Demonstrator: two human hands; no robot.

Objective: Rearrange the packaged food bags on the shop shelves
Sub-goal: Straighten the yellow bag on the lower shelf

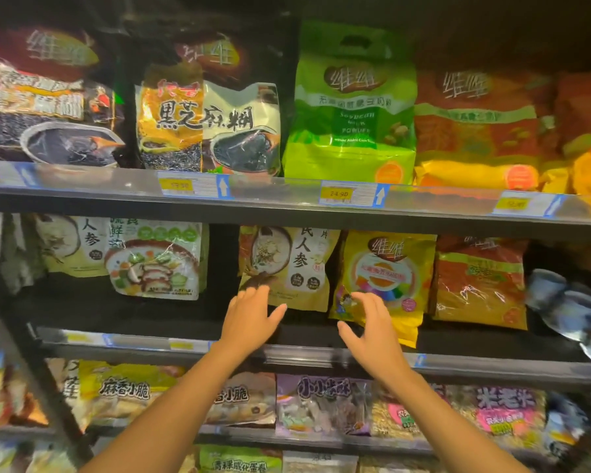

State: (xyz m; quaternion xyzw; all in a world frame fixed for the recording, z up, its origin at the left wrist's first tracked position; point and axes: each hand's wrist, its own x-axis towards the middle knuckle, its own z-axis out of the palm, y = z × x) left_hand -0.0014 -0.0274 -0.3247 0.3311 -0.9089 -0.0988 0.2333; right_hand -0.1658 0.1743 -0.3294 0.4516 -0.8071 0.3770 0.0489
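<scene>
Shop shelves (287, 206) in several tiers, stocked with packaged food bags. Top tier, left to right: black sesame bags (209, 128), a green bag (350, 110), orange bags (475, 128). Middle tier: a vegetable-print bag (154, 261) at left, a gap, then a tan bag (287, 264), a yellow bag (386, 278) and an orange-red bag (480, 281) side by side. Lower tier: snack packs (321, 404), partly blurred. Price labels (342, 194) line the shelf edges. Left hand (253, 315), fingers spread, empty, at the tan bag's lower edge; contact uncertain. Right hand (369, 322), fingers curved and apart, empty, before the yellow bag's lower left corner.
</scene>
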